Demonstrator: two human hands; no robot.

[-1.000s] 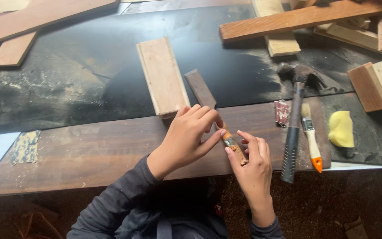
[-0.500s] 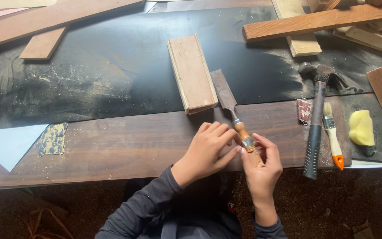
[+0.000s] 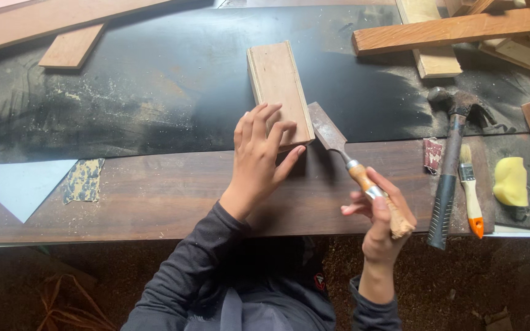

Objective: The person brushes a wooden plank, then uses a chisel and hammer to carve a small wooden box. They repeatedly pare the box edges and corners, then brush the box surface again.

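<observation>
The wooden block [image 3: 279, 89] is pale tan. The chisel [image 3: 356, 168] has a grey blade and light brown handle. At three o'clock lie a yellow sponge [image 3: 510, 181] and an orange-tipped brush [image 3: 469, 195]. The worktop [image 3: 142, 92] is black, dusted pale.

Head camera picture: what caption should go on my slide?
Left hand on wood block, right hand holding chisel.

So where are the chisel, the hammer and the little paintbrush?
chisel [image 3: 329, 133]: head view, on the flat metal blade.
hammer [image 3: 446, 196]: head view, on the dark handle.
paintbrush [image 3: 472, 205]: head view, on the pale handle above its orange tip.
</observation>
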